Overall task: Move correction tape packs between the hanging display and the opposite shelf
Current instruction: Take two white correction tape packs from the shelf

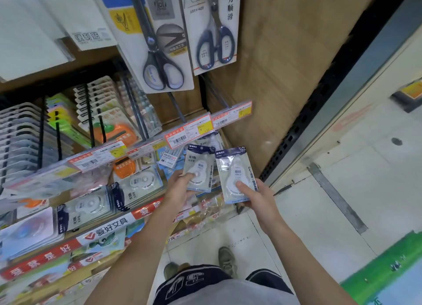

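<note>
Each hand holds one correction tape pack in front of the hanging display. My left hand (181, 188) grips a white pack with a dark blue header (200, 165), thumb pressed on its front. My right hand (255, 196) holds a second, similar pack (235, 170) by its lower edge, thumb on the clear blister. Both packs stand upright, side by side, just below the price rail (189, 131). More correction tape packs (139, 183) hang on hooks to the left of my left hand.
Packaged scissors (159, 53) hang above on long pegs. Orange calculators (116, 133) and card packs fill the hooks at left. A wooden side panel (285, 76) rises at right. My feet stand on the tiled floor (319, 213) of the aisle below.
</note>
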Available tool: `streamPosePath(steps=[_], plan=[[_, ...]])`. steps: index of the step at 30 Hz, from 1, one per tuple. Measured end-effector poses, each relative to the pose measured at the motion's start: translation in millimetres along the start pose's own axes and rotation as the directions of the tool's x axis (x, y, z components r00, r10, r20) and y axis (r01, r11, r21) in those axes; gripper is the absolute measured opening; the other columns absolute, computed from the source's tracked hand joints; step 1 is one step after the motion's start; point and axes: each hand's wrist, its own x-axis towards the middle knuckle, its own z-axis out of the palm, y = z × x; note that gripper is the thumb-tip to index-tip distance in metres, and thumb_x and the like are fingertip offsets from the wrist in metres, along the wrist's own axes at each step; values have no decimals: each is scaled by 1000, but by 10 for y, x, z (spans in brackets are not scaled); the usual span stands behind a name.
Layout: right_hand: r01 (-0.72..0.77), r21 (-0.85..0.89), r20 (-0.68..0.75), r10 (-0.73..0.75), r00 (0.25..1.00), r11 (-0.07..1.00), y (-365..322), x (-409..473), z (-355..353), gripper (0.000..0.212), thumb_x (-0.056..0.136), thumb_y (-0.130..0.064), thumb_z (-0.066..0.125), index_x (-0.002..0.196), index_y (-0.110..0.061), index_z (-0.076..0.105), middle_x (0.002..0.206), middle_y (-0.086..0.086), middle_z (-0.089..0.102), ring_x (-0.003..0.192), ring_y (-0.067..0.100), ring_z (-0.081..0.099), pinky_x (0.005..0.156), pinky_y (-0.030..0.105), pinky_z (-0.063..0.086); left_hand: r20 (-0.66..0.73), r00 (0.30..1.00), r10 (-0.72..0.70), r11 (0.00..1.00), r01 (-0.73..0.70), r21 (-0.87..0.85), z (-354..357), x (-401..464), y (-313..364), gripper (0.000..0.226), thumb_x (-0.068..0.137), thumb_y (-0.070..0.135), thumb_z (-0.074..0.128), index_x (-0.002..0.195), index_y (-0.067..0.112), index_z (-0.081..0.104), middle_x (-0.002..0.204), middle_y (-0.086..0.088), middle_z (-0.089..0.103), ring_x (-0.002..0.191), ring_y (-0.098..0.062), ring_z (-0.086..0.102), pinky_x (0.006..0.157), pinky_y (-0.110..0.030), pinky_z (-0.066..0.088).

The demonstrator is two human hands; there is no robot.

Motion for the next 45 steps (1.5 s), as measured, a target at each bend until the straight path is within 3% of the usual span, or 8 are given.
streamPosePath(steps=[4, 9, 15, 19, 21, 25, 33, 45], plan=[[-32, -46, 104, 36, 994, 998, 76, 17, 149, 29, 90, -25, 75, 118, -18, 69, 110, 4, 76, 99, 23, 74, 82, 41, 59, -23, 1000, 6, 998, -7, -57, -350, -256, -176, 31, 84, 5, 75, 110, 16, 61, 118, -14, 68, 96, -34, 72, 80, -51, 60], [-50, -126, 269, 82, 960, 991, 153, 0, 536, 51, 78, -37, 83, 124, -23, 67, 115, -3, 75, 109, 20, 70, 101, 49, 52, -113, 991, 70, 983, -88, -158, -705, -687, -281, 32, 88, -4, 66, 111, 16, 57, 97, 1, 73, 82, -24, 72, 54, -34, 57], [26, -271, 483, 113, 869, 962, 301, -187, 1059, 45, 85, -26, 81, 125, -23, 63, 117, -6, 74, 107, 11, 70, 81, 24, 57, -312, 946, 92, 947, -180, -266, -1168, -1199, -496, 46, 64, 14, 67, 107, 29, 57, 102, -4, 69, 92, -27, 68, 68, -35, 51], [73, -397, 566, 181, 804, 915, 433, -451, 1419, 72, 71, -51, 87, 133, -28, 60, 130, -9, 66, 117, 12, 65, 99, 46, 54, -416, 902, 120, 924, -254, -286, -1439, -1532, -668, 47, 71, 11, 69, 113, 32, 60, 99, 6, 76, 92, -20, 71, 73, -37, 55], [104, -411, 628, 199, 752, 906, 511, -602, 1591, 57, 74, -43, 86, 126, -30, 64, 120, -9, 72, 108, 13, 70, 92, 48, 58, -456, 876, 156, 921, -296, -254, -1575, -1708, -767, 42, 76, 7, 73, 113, 25, 64, 96, 7, 77, 91, -19, 72, 69, -30, 56], [183, -434, 696, 199, 690, 882, 686, -970, 1926, 38, 84, -22, 81, 119, -23, 66, 109, -9, 75, 100, 13, 72, 84, 40, 60, -559, 807, 187, 904, -365, -225, -1867, -2110, -1024, 38, 78, 3, 76, 109, 22, 63, 95, 8, 76, 86, -7, 72, 66, -17, 53], [244, -479, 769, 269, 580, 843, 1195, -2139, 2645, 29, 84, -25, 80, 109, -23, 65, 101, -7, 75, 82, 8, 72, 59, 23, 54, -744, 649, 163, 870, -449, -201, -2898, -3154, -1687, 53, 71, 24, 80, 120, 18, 59, 115, -5, 72, 105, -23, 71, 89, -42, 57], [262, -494, 839, 376, 395, 829, 2441, -4032, 3836, 27, 90, -25, 75, 115, -29, 65, 109, -7, 75, 94, 17, 72, 62, 30, 53, -923, 373, 88, 807, -570, -154, -4562, -4676, -2682, 36, 92, 9, 70, 122, 24, 56, 118, 3, 70, 100, 1, 68, 76, -13, 52]])
